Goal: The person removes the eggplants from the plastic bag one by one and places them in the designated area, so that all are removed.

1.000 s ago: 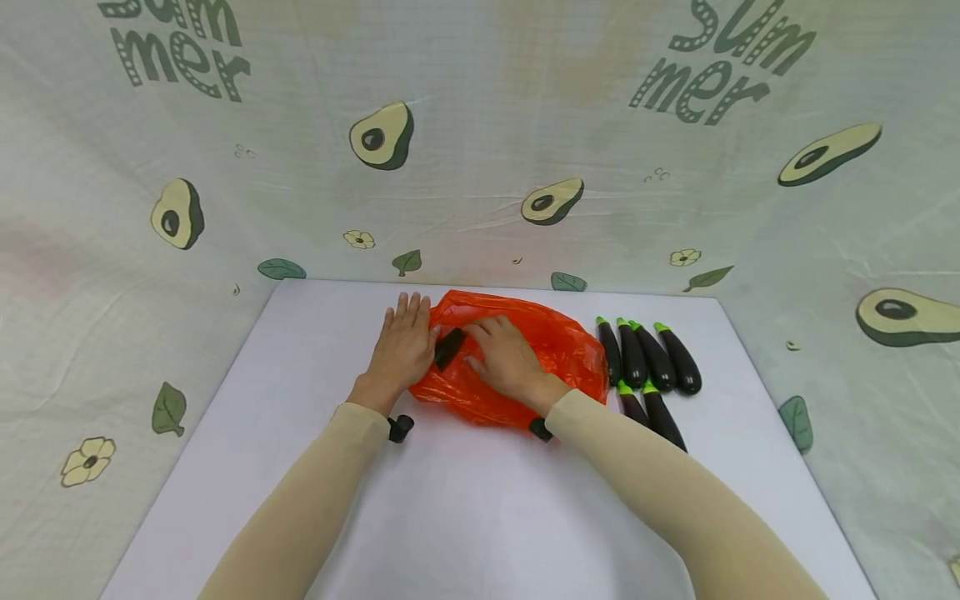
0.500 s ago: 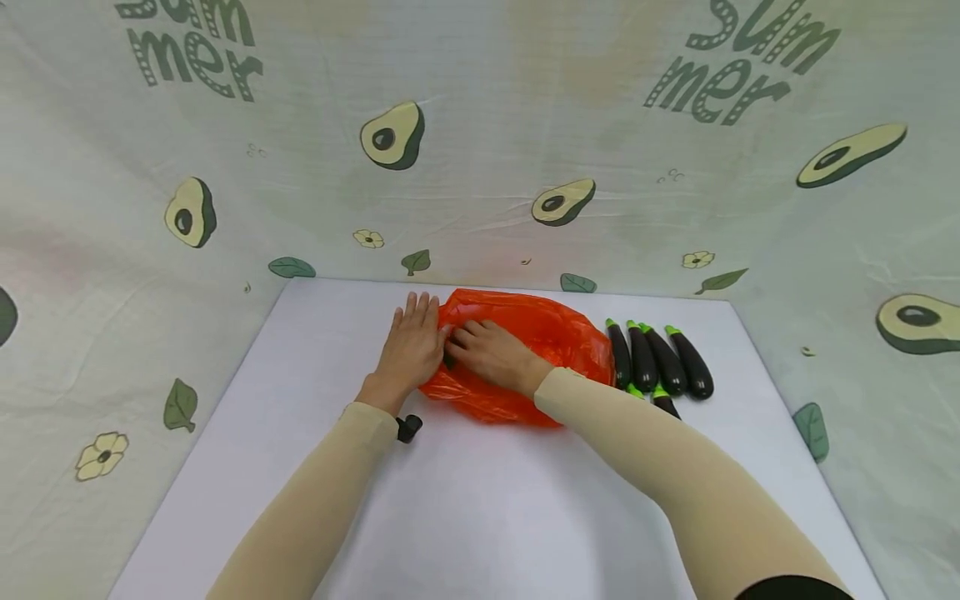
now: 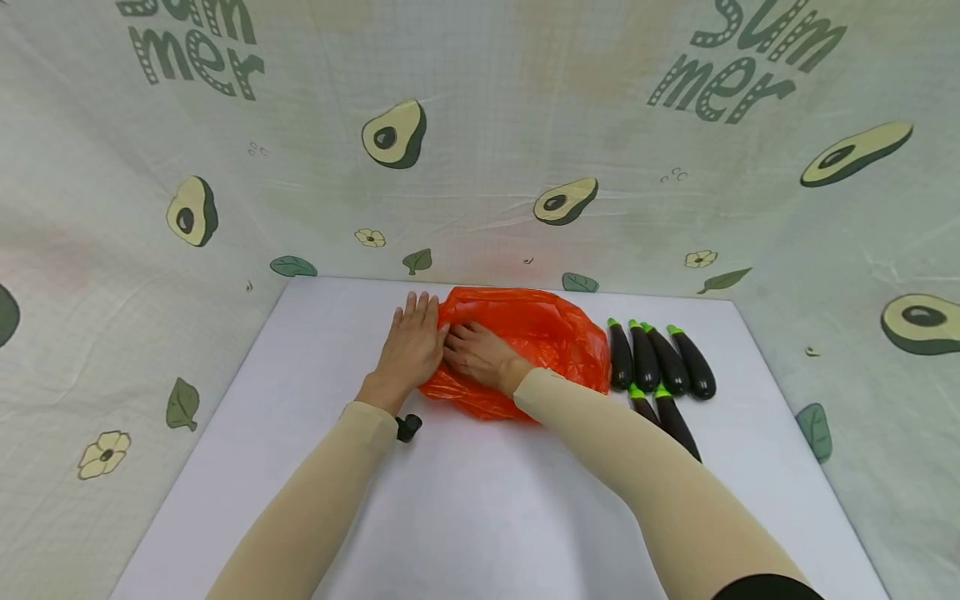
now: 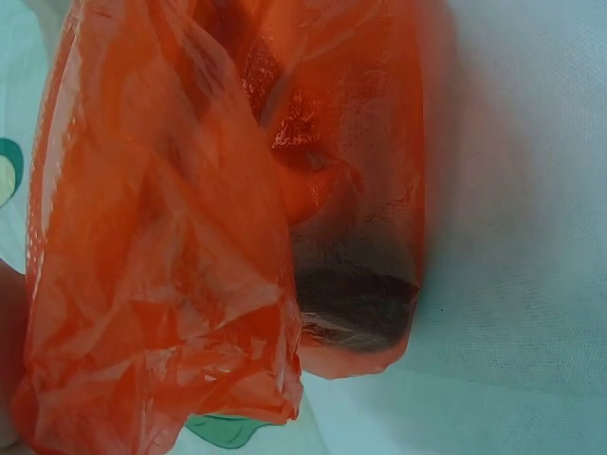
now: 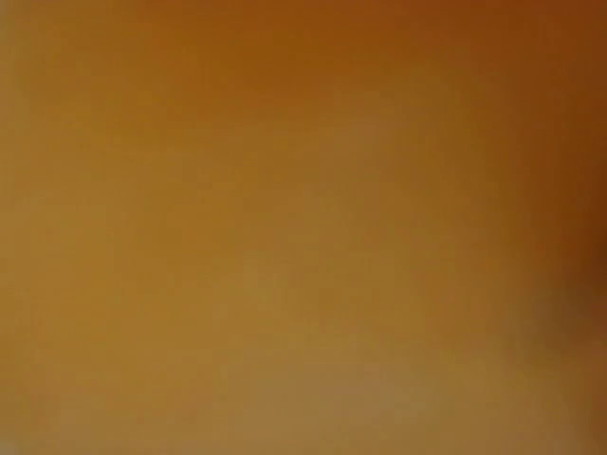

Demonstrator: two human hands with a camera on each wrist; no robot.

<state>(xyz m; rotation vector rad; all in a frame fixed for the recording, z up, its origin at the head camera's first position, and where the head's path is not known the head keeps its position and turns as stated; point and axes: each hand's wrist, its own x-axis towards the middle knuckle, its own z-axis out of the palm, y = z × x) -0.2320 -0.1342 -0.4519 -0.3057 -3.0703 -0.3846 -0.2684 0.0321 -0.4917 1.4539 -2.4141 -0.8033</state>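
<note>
A thin red plastic bag (image 3: 555,333) lies on its side on the white table, its mouth toward the left. Against its left edge rests my left hand (image 3: 408,346), fingers straight and pointing away from me. My right hand (image 3: 480,357) reaches into the bag's left part, its fingertips close to the left thumb; what lies under them is hidden. Through the film in the left wrist view, a dark rounded shape (image 4: 356,299), likely an eggplant, shows inside the bag. The right wrist view is only an orange-brown blur.
Several dark eggplants (image 3: 660,358) with green caps lie right of the bag, in two rows. The white table (image 3: 480,500) extends in front. A cloth backdrop (image 3: 480,150) printed with avocados rises behind and at both sides. A small black camera (image 3: 408,427) sits at my left wrist.
The dark eggplant seen between my hands one second ago is now out of sight under the right hand, which has moved left and deeper into the bag. The left hand stays at the bag's edge.
</note>
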